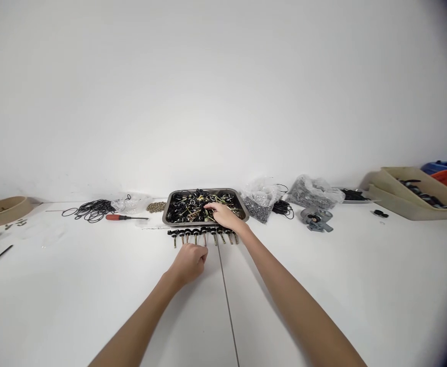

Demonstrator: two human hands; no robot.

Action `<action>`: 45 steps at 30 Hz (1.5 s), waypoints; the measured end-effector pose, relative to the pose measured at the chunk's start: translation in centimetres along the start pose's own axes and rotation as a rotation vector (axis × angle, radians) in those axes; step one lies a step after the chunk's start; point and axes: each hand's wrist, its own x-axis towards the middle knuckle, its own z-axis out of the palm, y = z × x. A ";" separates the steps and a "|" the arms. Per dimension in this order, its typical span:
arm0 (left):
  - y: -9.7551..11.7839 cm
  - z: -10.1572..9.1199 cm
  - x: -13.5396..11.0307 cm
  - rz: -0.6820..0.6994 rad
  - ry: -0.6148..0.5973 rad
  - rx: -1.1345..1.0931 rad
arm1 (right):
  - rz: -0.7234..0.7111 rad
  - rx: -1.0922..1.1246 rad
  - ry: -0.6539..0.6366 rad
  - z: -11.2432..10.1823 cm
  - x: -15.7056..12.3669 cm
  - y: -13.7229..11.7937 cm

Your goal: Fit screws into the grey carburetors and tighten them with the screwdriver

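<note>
Seemingly stiff and light in the head view, black-headed metal pins point(196, 233) are lined up on the tabletop point(93, 306) before the tray point(165, 218), best taken by their shafts point(175, 244); whether anything is gripped by the left hand point(189, 262) or right hand point(226, 216) cannot be told.

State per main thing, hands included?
Grey metal tray: open, well filled
Black-headed metal-stemmed parts: lined up
Right hand: reaching into tray
Left hand: curled, grip unclear
Red-handled black screwdriver: lying flat
Thin black cords: loosely piled
Tan oval tub: open
Cream rectangular bin: open

Shiny mtl. tray point(185, 224), glossy plas. bags point(311, 191), smooth tbl. point(93, 295)
</note>
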 end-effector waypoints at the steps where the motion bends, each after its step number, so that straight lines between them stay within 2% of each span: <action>1: 0.0 0.0 0.0 -0.001 0.000 0.000 | 0.002 0.009 0.006 0.0 0.0 0.1; 13: -0.2 0.1 -0.1 0.016 0.012 -0.006 | -0.002 0.026 0.064 0.2 -0.1 -0.1; 24: -0.1 0.1 0.1 0.024 0.004 0.010 | -0.014 -0.112 -0.029 1.1 -0.8 -0.9; 39: -0.1 -0.1 0.2 0.025 0.005 0.017 | 0.048 -0.149 0.099 1.2 -0.6 -1.0; 45: -0.1 0.0 0.2 0.024 0.003 0.016 | 0.020 -0.174 0.126 1.6 -0.5 -0.8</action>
